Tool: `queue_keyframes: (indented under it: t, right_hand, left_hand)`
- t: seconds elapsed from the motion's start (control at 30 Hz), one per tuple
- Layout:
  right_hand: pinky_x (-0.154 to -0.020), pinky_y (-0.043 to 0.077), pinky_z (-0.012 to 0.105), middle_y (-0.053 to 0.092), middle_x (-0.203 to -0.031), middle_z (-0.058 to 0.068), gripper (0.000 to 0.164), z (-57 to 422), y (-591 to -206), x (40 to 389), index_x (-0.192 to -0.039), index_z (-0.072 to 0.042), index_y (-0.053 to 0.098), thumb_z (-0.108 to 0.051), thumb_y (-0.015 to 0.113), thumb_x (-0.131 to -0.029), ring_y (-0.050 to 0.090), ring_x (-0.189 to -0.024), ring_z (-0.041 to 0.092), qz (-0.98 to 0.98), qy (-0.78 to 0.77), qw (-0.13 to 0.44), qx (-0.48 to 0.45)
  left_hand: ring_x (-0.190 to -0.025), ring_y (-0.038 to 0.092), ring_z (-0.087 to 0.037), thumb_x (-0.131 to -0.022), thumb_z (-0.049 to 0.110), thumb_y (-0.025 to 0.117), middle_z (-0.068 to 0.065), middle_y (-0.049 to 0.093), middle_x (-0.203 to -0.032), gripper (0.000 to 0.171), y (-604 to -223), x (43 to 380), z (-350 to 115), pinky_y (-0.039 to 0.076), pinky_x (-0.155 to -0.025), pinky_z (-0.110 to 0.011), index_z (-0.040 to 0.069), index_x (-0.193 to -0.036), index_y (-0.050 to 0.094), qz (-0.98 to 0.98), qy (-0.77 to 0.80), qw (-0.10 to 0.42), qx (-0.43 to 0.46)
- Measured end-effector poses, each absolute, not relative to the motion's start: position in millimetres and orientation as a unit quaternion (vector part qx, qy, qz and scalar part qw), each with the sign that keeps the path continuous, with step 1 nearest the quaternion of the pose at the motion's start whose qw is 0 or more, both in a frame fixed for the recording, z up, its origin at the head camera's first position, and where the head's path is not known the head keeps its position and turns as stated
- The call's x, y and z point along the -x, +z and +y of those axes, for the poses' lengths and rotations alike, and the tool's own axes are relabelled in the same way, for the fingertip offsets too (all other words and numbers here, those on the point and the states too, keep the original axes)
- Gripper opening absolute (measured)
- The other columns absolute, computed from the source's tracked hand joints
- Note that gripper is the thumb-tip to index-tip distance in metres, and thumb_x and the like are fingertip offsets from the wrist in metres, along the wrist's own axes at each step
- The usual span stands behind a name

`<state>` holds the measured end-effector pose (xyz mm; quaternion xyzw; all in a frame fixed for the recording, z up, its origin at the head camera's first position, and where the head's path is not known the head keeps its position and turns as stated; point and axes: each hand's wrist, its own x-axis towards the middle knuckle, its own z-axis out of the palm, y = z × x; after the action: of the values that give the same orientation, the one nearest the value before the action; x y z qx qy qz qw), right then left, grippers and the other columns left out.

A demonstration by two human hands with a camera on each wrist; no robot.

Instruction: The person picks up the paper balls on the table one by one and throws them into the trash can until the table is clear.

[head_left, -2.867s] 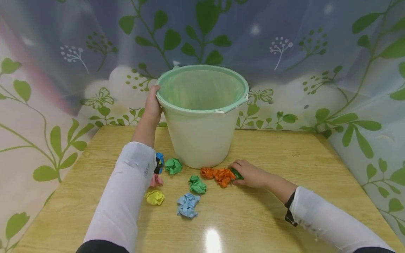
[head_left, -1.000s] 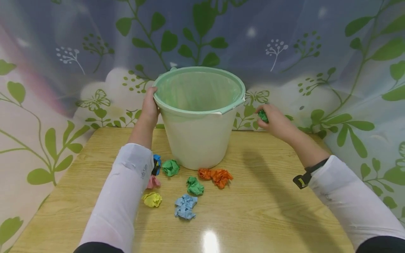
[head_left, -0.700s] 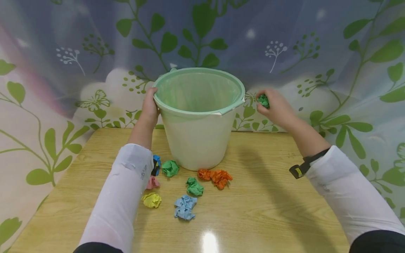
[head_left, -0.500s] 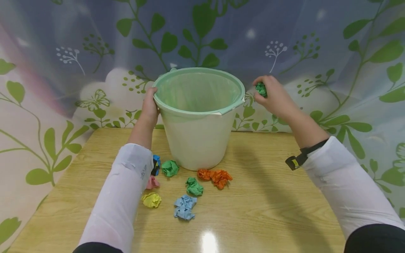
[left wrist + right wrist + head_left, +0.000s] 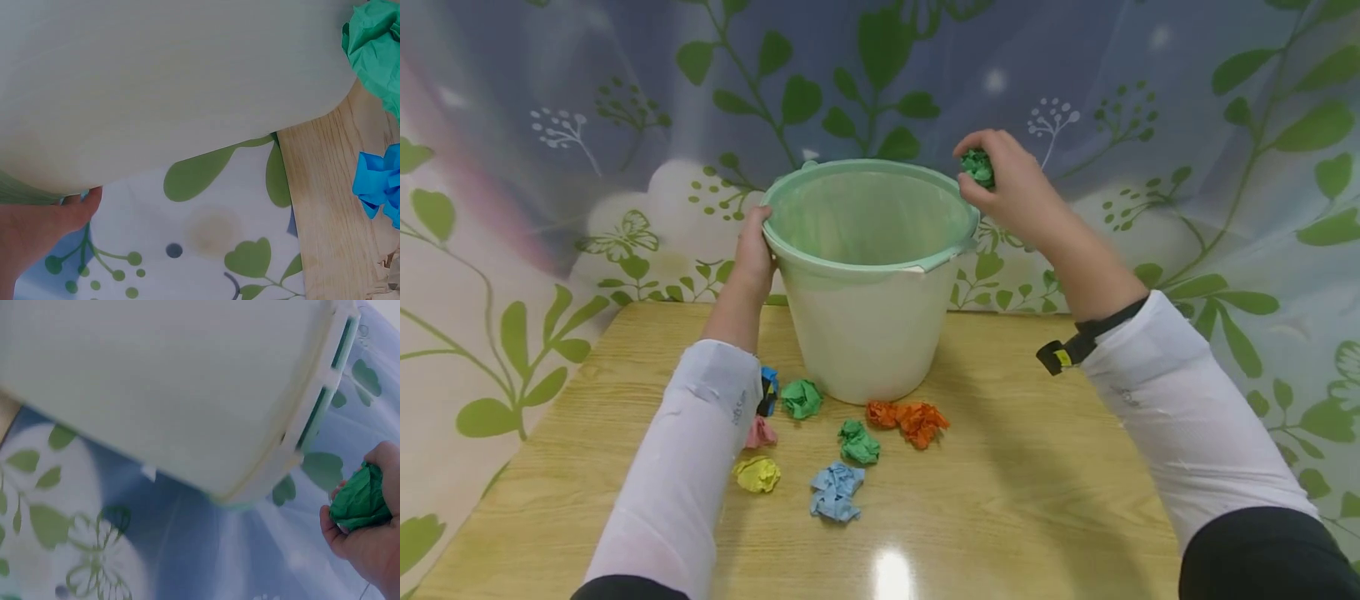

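Observation:
A pale bucket [image 5: 865, 333] with a green rim stands upright on the wooden table, near the back wall. My left hand [image 5: 754, 254] grips its rim at the left side, thumb on top; in the left wrist view that hand [image 5: 53, 219] shows at the rim with its fingers partly behind the bucket. My right hand [image 5: 1011, 187] pinches a crumpled green paper ball [image 5: 977, 167] just above the right side of the rim. The right wrist view shows this paper ball [image 5: 361, 499] between thumb and fingers, beside the bucket's rim.
In front of the bucket lie two more green paper balls [image 5: 802, 399], orange crumpled paper [image 5: 921, 424], a light blue ball [image 5: 837, 492], a yellow one [image 5: 757, 474], and pink paper [image 5: 762, 433]. Blue paper [image 5: 378, 184] lies left of the bucket. A patterned cloth [image 5: 1112, 167] hangs behind and at both sides.
My right hand picked up the green paper ball beside the orange paper, raised it and moved it left to the bucket's rim. My left hand stays on the rim.

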<state>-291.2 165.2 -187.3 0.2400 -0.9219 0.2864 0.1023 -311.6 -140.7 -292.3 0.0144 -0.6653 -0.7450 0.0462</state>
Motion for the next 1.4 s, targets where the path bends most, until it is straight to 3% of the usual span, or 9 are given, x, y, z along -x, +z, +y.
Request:
queue_keyframes:
  t: [0.2, 0.43, 0.63, 0.8, 1.03, 1.23, 1.4]
  right_hand:
    - [-0.088, 0.04, 0.039, 0.043, -0.133, 0.017, 0.038, 141, -192, 298, -0.134, -0.004, 0.046, -0.019, 0.048, -0.099, 0.042, -0.103, 0.026, -0.9, 0.32, 0.115, -0.273]
    - [-0.091, 0.042, 0.039, 0.042, -0.137, 0.017, 0.043, 122, -201, 304, -0.137, -0.006, 0.044, -0.022, 0.052, -0.099, 0.044, -0.106, 0.027, -0.903, 0.308, 0.092, -0.286]
    - [-0.104, 0.041, 0.041, 0.035, -0.147, 0.016, 0.054, 115, -204, 306, -0.144, -0.011, 0.04, -0.029, 0.058, -0.097, 0.044, -0.125, 0.03, -0.914, 0.287, 0.065, -0.28]
    - [-0.116, 0.029, 0.045, 0.03, -0.153, 0.013, 0.065, 114, -206, 305, -0.148, -0.014, 0.035, -0.036, 0.062, -0.094, 0.032, -0.14, 0.031, -0.919, 0.266, 0.045, -0.287]
    - [-0.12, 0.016, 0.049, 0.015, -0.161, 0.012, 0.081, 119, -211, 304, -0.156, -0.015, 0.017, -0.039, 0.062, -0.093, 0.015, -0.148, 0.031, -0.927, 0.213, 0.015, -0.309]
    - [-0.118, 0.0, 0.06, -0.008, -0.163, 0.008, 0.08, 118, -212, 304, -0.157, -0.024, 0.003, -0.048, 0.05, -0.097, -0.014, -0.148, 0.032, -0.933, 0.176, -0.001, -0.313]
    - [-0.116, -0.007, 0.062, -0.013, -0.163, 0.004, 0.076, 122, -210, 303, -0.156, -0.03, -0.002, -0.056, 0.04, -0.098, -0.021, -0.147, 0.028, -0.939, 0.165, 0.002, -0.301]
  left_hand:
    - [-0.14, 0.024, -0.015, -0.095, 0.043, 0.026, 0.0, 0.028, -0.155, 0.061, -291, 312, -140, 0.015, -0.119, -0.043, 0.021, -0.151, 0.032, -0.66, -0.749, 0.048, -0.019]
    - [-0.145, 0.018, -0.012, -0.096, 0.044, 0.027, 0.005, 0.022, -0.159, 0.06, -290, 310, -139, 0.012, -0.121, -0.042, 0.022, -0.153, 0.03, -0.657, -0.753, 0.039, -0.029]
    - [-0.146, 0.016, -0.011, -0.096, 0.044, 0.026, 0.006, 0.019, -0.16, 0.061, -289, 309, -141, 0.011, -0.121, -0.04, 0.022, -0.153, 0.028, -0.651, -0.757, 0.039, -0.03]
    - [-0.145, 0.019, -0.013, -0.096, 0.043, 0.026, 0.004, 0.022, -0.159, 0.061, -290, 310, -141, 0.011, -0.121, -0.041, 0.021, -0.153, 0.029, -0.655, -0.754, 0.045, -0.028]
    - [-0.145, 0.018, -0.014, -0.096, 0.041, 0.026, 0.0, 0.021, -0.159, 0.062, -294, 313, -134, 0.012, -0.121, -0.043, 0.018, -0.153, 0.027, -0.657, -0.753, 0.037, -0.014]
    - [-0.147, 0.016, -0.014, -0.096, 0.042, 0.026, 0.002, 0.02, -0.16, 0.062, -292, 311, -137, 0.011, -0.121, -0.044, 0.019, -0.153, 0.027, -0.656, -0.753, 0.043, -0.02]
    - [-0.146, 0.018, -0.014, -0.096, 0.041, 0.026, 0.002, 0.022, -0.16, 0.062, -290, 311, -139, 0.012, -0.121, -0.043, 0.019, -0.153, 0.029, -0.656, -0.753, 0.044, -0.024]
